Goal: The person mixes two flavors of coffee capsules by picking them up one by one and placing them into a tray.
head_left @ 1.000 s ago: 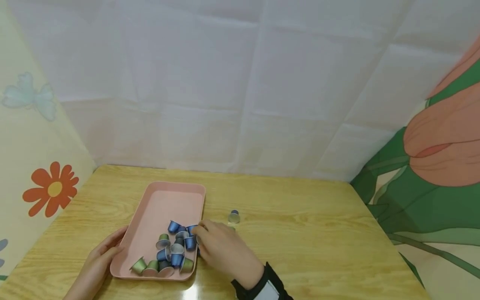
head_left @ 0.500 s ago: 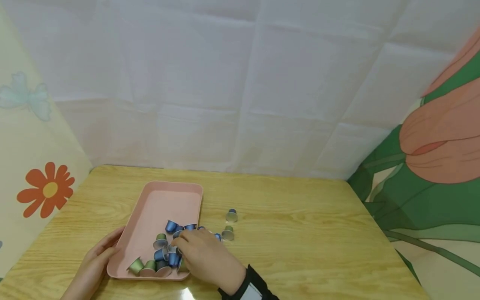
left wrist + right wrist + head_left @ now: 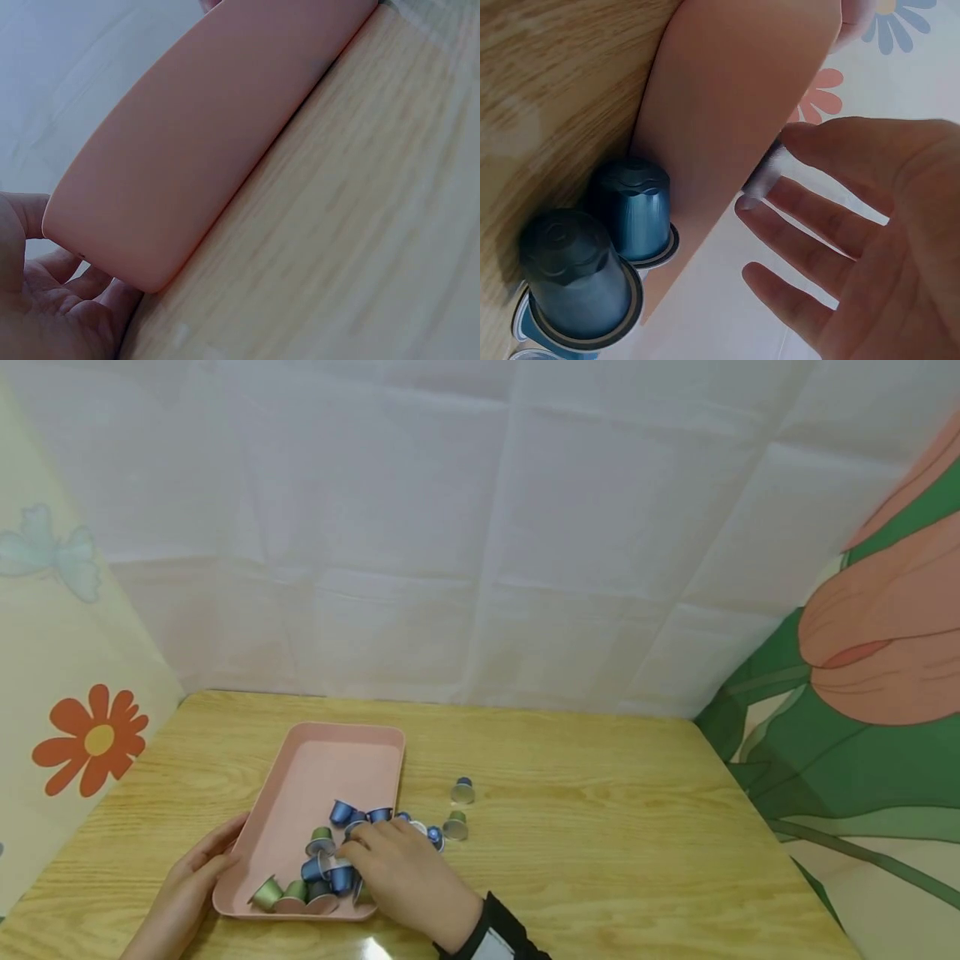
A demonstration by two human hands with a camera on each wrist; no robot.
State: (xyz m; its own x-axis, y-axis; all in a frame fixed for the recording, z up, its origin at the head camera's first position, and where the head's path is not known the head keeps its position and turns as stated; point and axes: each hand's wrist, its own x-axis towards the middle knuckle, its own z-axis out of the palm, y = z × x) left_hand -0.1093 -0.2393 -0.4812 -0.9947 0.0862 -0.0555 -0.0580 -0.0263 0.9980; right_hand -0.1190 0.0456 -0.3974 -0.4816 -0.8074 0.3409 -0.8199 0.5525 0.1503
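Note:
A pink tray (image 3: 341, 760) lies on the table, its near half holding a cluster of blue, green and dark coffee capsules (image 3: 341, 812). My left hand (image 3: 187, 885) grips the tray's left side near the front corner, as the left wrist view also shows. Over the tray's right rim reaches my right hand (image 3: 412, 877), its fingertips among the capsules. In the right wrist view, the thumb and fingers pinch a greyish coffee capsule (image 3: 765, 172) at the tray's rim. The right hand hides part of the cluster in the head view.
Just outside the tray's right wall stand several blue capsules (image 3: 637, 214). Farther right on the wooden table (image 3: 585, 827) are a green-topped capsule (image 3: 455, 825) and a blue-topped one (image 3: 463, 790). A white sheet (image 3: 420, 527) hangs behind the table.
My right hand has moved left and nearer me, from the tray's right rim to over the capsules. Some capsules in the tray have shifted slightly left. The left hand keeps its grip.

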